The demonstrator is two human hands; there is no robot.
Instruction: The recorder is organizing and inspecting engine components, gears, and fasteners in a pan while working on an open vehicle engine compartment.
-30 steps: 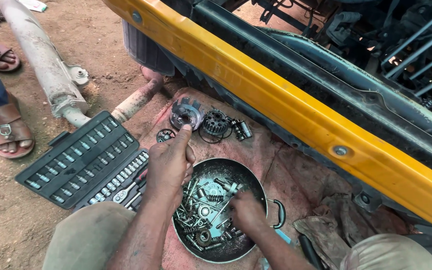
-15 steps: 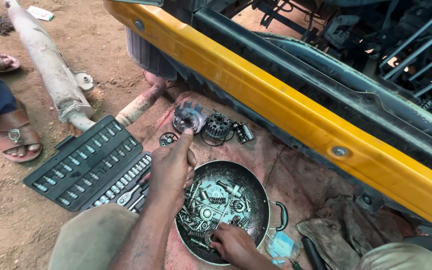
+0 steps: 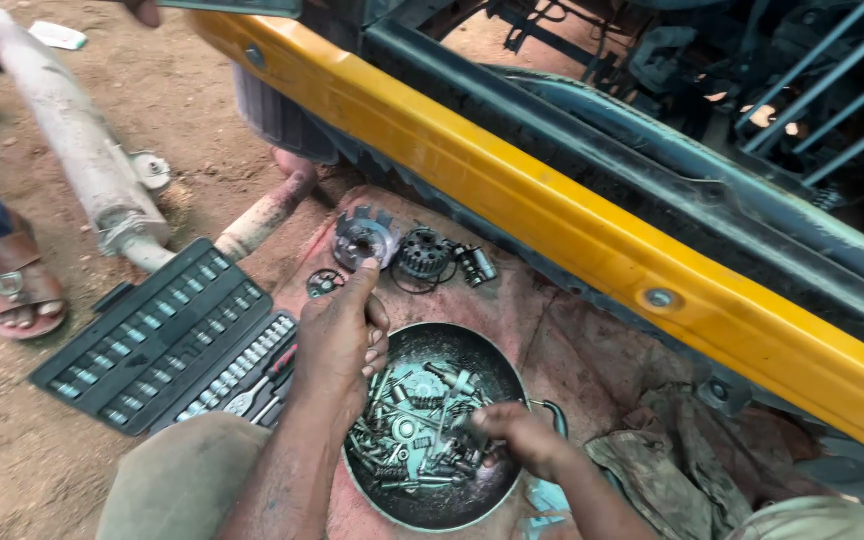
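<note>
The right hand [image 3: 520,437] reaches into the round dark metal pan [image 3: 497,360], fingers pinched narrowly among the greasy bolts and small steel parts [image 3: 414,432]; whether it grips 1 piece, I cannot tell. The left hand [image 3: 340,335] rests on the pan's rim, loosely curled, its forefinger stretched forward to touch the grey notched clutch hub [image 3: 362,238]. Left of that hand lies the open black plastic socket set case [image 3: 167,340]. Just right of the hub sits a dark toothed gear [image 3: 423,256]. Beyond runs the yellow painted metal beam [image 3: 552,215].
</note>
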